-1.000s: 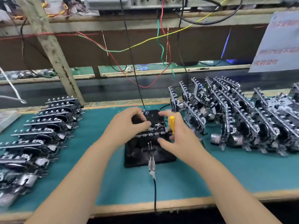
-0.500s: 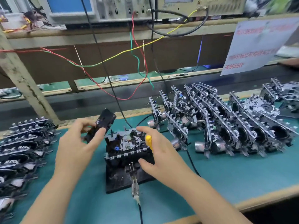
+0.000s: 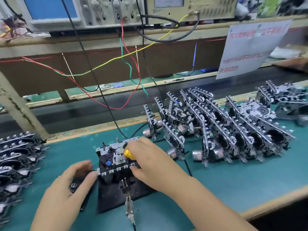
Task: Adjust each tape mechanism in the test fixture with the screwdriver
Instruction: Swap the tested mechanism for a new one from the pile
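With the mechanism [image 3: 116,155] seated in the fixture [image 3: 116,194] at near centre, the right hand [image 3: 150,164], gripping the yellow screwdriver [image 3: 128,154], should seat its tip squarely before turning, while the left hand [image 3: 71,184], which held a black block [image 3: 78,185] higher half a second ago, now holds it low beside the fixture.

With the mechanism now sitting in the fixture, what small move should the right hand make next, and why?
Probably bring the screwdriver tip down onto the mechanism: the right hand grips the yellow handle just above it, while the left hand holds a black piece beside the fixture.
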The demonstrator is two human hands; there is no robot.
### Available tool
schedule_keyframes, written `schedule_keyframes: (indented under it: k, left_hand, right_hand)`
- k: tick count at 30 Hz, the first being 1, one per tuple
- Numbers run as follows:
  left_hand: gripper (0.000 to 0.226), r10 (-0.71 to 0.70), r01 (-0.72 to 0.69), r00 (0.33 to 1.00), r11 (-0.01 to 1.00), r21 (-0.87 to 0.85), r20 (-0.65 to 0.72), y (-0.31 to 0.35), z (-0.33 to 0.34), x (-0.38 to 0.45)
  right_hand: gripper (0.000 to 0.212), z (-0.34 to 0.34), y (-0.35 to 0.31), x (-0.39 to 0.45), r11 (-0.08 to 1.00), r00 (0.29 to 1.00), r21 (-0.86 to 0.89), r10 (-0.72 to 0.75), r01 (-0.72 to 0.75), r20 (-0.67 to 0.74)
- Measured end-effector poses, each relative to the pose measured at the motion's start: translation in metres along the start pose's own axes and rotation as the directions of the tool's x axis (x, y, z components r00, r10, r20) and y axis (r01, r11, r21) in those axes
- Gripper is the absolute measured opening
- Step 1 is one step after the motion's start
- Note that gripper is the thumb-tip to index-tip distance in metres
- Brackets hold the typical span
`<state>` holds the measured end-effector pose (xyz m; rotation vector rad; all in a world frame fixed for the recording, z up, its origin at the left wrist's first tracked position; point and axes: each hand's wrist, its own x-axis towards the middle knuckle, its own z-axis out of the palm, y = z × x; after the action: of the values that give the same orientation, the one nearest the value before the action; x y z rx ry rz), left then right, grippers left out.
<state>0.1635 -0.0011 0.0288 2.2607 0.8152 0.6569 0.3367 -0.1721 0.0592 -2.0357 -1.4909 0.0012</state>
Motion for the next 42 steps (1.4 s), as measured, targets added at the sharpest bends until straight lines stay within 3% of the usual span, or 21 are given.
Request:
schedule_keyframes:
  k: [2, 4, 7, 9, 11, 14, 19, 23, 27, 31, 33, 36, 39, 42]
  left_hand:
    - [0.048, -0.019, 0.02, 1.0, 0.98, -0.199, 0.006, 0.017, 0.007, -0.003]
    - [0.05, -0.007, -0.014, 0.998, 0.934, -0.356, -0.057, 0.035, 0.004, 0.0]
    - [0.062, 0.078, -0.097, 0.995, 0.883, -0.46, -0.06, 0.07, -0.003, 0.009]
    - [0.071, 0.123, -0.088, 0.992, 0.849, -0.521, 0.032, 0.094, 0.001, 0.015]
    - [0.08, 0.144, -0.028, 0.974, 0.843, -0.537, 0.175, 0.117, 0.012, 0.02]
    - [0.071, 0.166, 0.013, 0.924, 0.886, -0.464, 0.343, 0.145, 0.027, 0.027]
    - [0.064, 0.26, -0.018, 0.849, 0.884, -0.467, 0.46, 0.2, 0.055, 0.039]
    - [0.065, 0.374, -0.07, 0.806, 0.83, -0.553, 0.459, 0.251, 0.092, 0.044]
    - [0.062, 0.483, -0.065, 0.708, 0.771, -0.634, 0.515, 0.296, 0.134, 0.045]
    - [0.055, 0.459, 0.023, 0.658, 0.78, -0.625, 0.597, 0.336, 0.187, 0.043]
    - [0.056, 0.477, 0.133, 0.607, 0.728, -0.673, 0.635, 0.346, 0.207, 0.039]
    - [0.069, 0.475, 0.351, 0.519, 0.64, -0.683, 0.711, 0.362, 0.237, 0.028]
    - [0.086, 0.425, 0.491, 0.488, 0.589, -0.642, 0.763, 0.377, 0.261, 0.02]
    - [0.1, 0.393, 0.59, 0.459, 0.536, -0.604, 0.797, 0.377, 0.279, 0.018]
  right_hand:
    - [0.021, -0.006, -0.002, 0.003, 0.998, 0.999, 0.067, 0.003, -0.001, -0.036]
    - [0.019, -0.018, -0.006, 0.004, 0.975, 0.991, 0.223, 0.049, -0.021, -0.121]
    - [0.022, -0.043, -0.013, 0.004, 0.916, 0.958, 0.4, 0.127, -0.014, -0.257]
    - [0.036, -0.059, -0.015, 0.002, 0.908, 0.934, 0.417, 0.183, -0.041, -0.307]
    - [0.04, -0.075, -0.015, -0.003, 0.912, 0.921, 0.391, 0.25, -0.121, -0.299]
    - [0.041, -0.104, -0.005, -0.017, 0.913, 0.901, 0.303, 0.354, -0.275, -0.25]
    - [0.05, -0.156, 0.015, -0.052, 0.883, 0.86, 0.166, 0.466, -0.438, -0.206]
    - [0.046, -0.191, 0.038, -0.08, 0.86, 0.774, 0.109, 0.498, -0.499, -0.39]
    - [0.045, -0.224, 0.066, -0.105, 0.825, 0.667, 0.039, 0.482, -0.563, -0.568]
    - [0.033, -0.248, 0.106, -0.126, 0.729, 0.563, -0.044, 0.486, -0.683, -0.668]
    - [0.028, -0.253, 0.129, -0.134, 0.683, 0.512, -0.056, 0.489, -0.729, -0.706]
    - [0.031, -0.255, 0.16, -0.143, 0.625, 0.429, -0.023, 0.508, -0.78, -0.747]
    - [0.027, -0.251, 0.185, -0.151, 0.562, 0.341, 0.056, 0.575, -0.825, -0.744]
    - [0.026, -0.239, 0.212, -0.164, 0.474, 0.31, 0.087, 0.693, -0.876, -0.651]
